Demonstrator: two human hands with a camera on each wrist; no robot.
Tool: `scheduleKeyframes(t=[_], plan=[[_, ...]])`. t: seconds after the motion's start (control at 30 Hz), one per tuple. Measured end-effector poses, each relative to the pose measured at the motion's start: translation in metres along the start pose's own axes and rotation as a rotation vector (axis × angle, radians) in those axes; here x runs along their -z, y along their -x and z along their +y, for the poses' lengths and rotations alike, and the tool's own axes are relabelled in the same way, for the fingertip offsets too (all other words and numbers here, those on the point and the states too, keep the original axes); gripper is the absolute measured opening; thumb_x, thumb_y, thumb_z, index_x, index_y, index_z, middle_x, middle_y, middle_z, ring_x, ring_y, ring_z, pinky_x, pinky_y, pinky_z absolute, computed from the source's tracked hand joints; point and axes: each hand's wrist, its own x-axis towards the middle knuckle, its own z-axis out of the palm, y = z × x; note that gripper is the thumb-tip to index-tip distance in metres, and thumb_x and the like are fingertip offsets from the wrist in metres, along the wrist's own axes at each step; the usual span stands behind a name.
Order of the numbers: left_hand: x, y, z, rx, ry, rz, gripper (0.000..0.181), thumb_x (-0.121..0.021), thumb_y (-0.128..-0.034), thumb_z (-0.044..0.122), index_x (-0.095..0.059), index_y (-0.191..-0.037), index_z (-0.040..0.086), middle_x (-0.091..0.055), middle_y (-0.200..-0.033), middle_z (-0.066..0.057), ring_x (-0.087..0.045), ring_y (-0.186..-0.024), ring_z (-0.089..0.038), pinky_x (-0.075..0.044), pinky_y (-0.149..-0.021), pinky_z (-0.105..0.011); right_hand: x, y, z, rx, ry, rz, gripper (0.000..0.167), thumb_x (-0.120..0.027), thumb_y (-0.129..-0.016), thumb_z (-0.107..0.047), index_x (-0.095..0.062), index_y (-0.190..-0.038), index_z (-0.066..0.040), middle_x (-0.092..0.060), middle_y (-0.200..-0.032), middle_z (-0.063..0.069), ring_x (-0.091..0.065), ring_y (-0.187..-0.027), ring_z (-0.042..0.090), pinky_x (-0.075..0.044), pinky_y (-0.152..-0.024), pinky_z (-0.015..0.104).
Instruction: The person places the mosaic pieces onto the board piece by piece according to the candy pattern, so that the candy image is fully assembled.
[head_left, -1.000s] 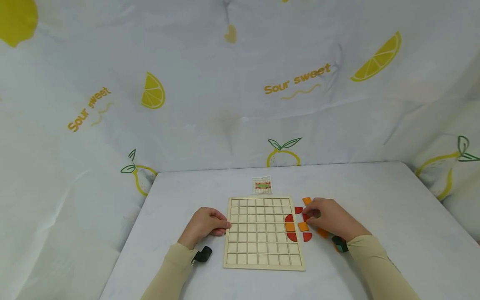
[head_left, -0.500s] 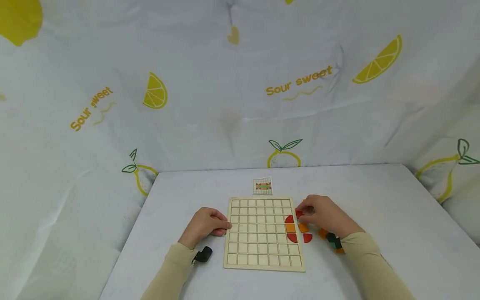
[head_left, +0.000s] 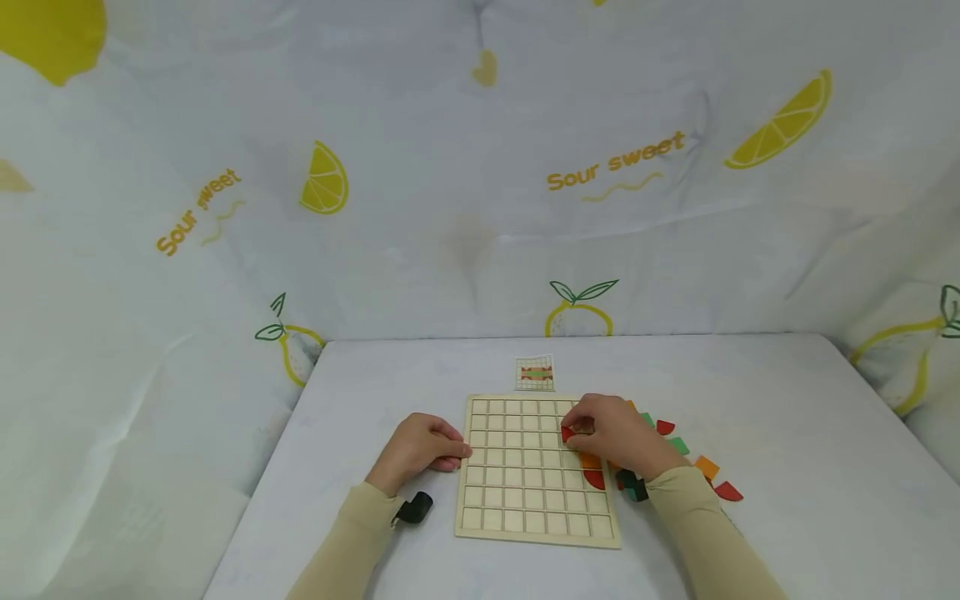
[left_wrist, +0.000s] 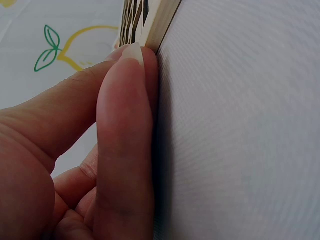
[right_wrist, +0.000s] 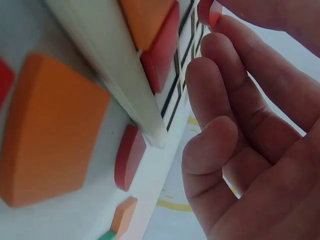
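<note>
In the head view the pale gridded board (head_left: 502, 477) lies flat on the table. My left hand (head_left: 420, 450) pinches its left edge between thumb and fingers; the left wrist view shows the fingertips at the board's side (left_wrist: 161, 22). Above the board's right part, my right hand (head_left: 618, 432) pinches a red piece (head_left: 567, 433) between thumb and index finger. Below that hand an orange square (head_left: 590, 461) and a red quarter-round piece (head_left: 594, 479) lie on the board's right side. The right wrist view shows the pinched red piece (right_wrist: 204, 12) at the top.
Behind the board lies a small pattern card (head_left: 535, 373). Loose green, orange and red pieces, among them an orange one (head_left: 707, 467) and a red one (head_left: 728, 492), are scattered right of the board, partly behind the right arm. A printed cloth hangs behind the table.
My right hand has moved left from the loose pieces to over the board, carrying a red piece. More loose pieces show beyond the arm. My left hand has stayed at the board's edge.
</note>
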Motion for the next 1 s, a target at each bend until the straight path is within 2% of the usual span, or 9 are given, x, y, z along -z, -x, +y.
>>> scheduleKeyframes(t=[0.37,0.67,1.0], plan=[[0.0000,-0.0008,-0.0015,-0.004,-0.011,0.003,0.028,-0.096,-0.0822,0.020,-0.077,-0.098,0.007,-0.080,-0.080,-0.003,-0.073,-0.064,-0.008,-0.063,-0.065,-0.024,-0.0048,0.0028,-0.0040,0.009,0.072,-0.006,0.014,-0.086,-0.093,-0.017,-0.080,-0.105,-0.018,-0.070,-0.098,-0.009,-0.064,-0.089,0.006,-0.058,-0.083,0.029],[-0.0004,-0.0002,-0.0027,0.001,-0.012,0.002,0.029,-0.096,-0.0823,0.021,-0.077,-0.098,0.007,-0.080,-0.081,-0.003,-0.073,-0.065,-0.008,-0.063,-0.065,-0.024,-0.0057,0.0009,-0.0022,-0.002,0.057,-0.018,0.013,-0.087,-0.092,-0.017,-0.081,-0.103,-0.018,-0.069,-0.096,-0.008,-0.062,-0.087,0.009,-0.057,-0.081,0.029],[0.0004,-0.0009,-0.0015,0.007,-0.009,-0.002,0.028,-0.096,-0.0822,0.021,-0.077,-0.098,0.007,-0.080,-0.080,-0.002,-0.073,-0.065,-0.008,-0.063,-0.066,-0.024,-0.0069,0.0008,-0.0044,-0.023,0.093,-0.021,0.011,-0.086,-0.092,-0.017,-0.080,-0.101,-0.020,-0.068,-0.095,-0.009,-0.061,-0.086,0.009,-0.057,-0.081,0.030]])
